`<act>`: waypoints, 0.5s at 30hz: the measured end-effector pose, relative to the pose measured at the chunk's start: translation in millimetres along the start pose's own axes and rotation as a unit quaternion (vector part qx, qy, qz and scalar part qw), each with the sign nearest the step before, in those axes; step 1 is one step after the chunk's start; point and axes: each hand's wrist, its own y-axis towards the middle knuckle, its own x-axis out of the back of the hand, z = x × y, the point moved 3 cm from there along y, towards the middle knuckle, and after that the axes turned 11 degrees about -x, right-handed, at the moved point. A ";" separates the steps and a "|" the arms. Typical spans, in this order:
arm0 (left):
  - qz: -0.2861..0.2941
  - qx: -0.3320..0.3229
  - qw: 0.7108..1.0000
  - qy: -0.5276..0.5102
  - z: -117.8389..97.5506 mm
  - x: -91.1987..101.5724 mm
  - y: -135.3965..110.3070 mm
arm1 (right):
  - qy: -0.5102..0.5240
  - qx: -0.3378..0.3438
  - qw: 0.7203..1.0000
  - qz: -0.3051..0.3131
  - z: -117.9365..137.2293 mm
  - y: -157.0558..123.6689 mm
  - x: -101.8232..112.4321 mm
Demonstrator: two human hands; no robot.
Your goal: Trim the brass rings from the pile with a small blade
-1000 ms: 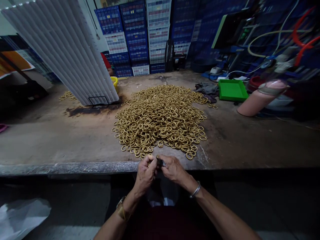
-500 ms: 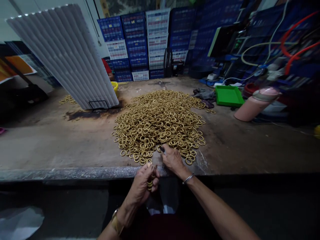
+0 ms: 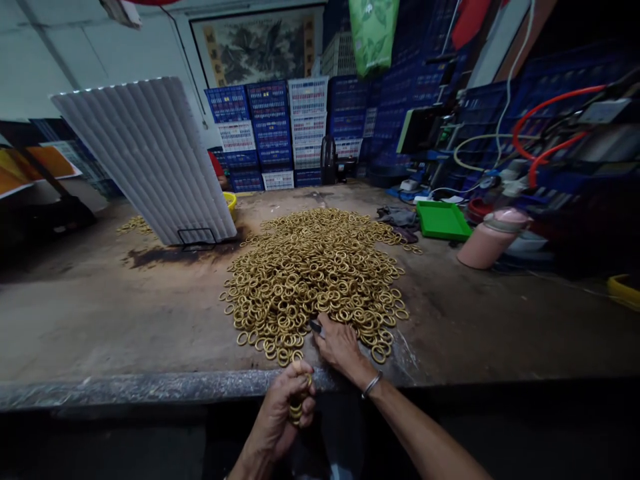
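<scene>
A wide heap of brass-coloured rings [image 3: 310, 267] lies on the worktable. Below the table's front edge, my left hand [image 3: 285, 403] is closed around several brass rings [image 3: 295, 412], one of them up near its thumb. My right hand [image 3: 341, 347] reaches over the edge to the near side of the heap. In its fingers is a small dark tool [image 3: 317, 328] with a greyish part, its exact kind not clear. That tool's end is close to the rings; whether it touches one I cannot tell.
A corrugated grey-white panel [image 3: 150, 160] leans on a wire stand at the left. Behind it show a yellow container [image 3: 230, 201] and a person's red sleeve [image 3: 216, 164]. To the right are a green tray [image 3: 444, 221], a pink bottle [image 3: 493, 239] and a dark cloth [image 3: 399, 217]. Stacked crates [image 3: 270, 127] stand behind.
The camera has tilted upward, so the table and heap sit lower in view. My left hand keeps its rings, and my right hand stays at the heap's near side with the dark tool.
</scene>
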 end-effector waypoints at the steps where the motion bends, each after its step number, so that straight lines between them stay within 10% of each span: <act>1: 0.001 0.007 1.000 -0.011 0.2 0.4 0.0 | 0.006 0.004 1.000 0.000 -0.8 -0.4 -0.1; 15: -0.063 -0.005 0.997 0.048 3.1 -0.7 7.6 | 0.088 -0.003 0.996 -0.013 -9.0 -3.3 5.4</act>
